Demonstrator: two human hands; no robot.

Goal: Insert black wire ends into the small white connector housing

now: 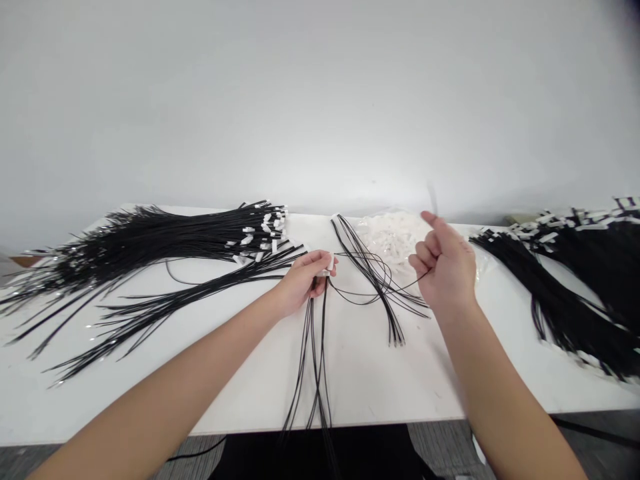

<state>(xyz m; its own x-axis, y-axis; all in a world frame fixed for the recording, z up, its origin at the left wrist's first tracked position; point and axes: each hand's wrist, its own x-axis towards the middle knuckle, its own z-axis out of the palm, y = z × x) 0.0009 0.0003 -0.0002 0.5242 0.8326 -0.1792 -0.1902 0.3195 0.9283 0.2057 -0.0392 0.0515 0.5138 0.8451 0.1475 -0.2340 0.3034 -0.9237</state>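
Partly hidden: white connector (331,265), pinched in the left hand (306,279), most of the housing behind thumb and fingers. Hanging black wires (324,320) below that connector, lower ends past the front edge of the desk (240,393), lost against dark clothing. Clear plastic bag (395,233) of white pieces, near the back edge, partly behind the right hand (447,267); single pieces hard to tell apart. Large bundle of black wires (165,233) at the left end, white connectors toward the desk's middle, far-left tips blurred. Two heaps at the right end: nearer heap (565,293), blurred along the lower ends; outer heap (607,257), cut off by the picture border. Faint blurred streak (432,196) above the right index fingertip, nature unclear.

Left hand: low over the desk's middle, forearm slanting in from the front left, thumb uppermost, grasp firm on the connector. Right hand: raised, forearm from the front right, index finger extended up and leftward, other fingers curled around a single black wire (419,279), grip detail concealed. Between both hands: small wire bundle (367,267), splayed from near the back edge toward the front. Left of the left hand: loose wire bundle (200,293), fanned toward the front left corner.
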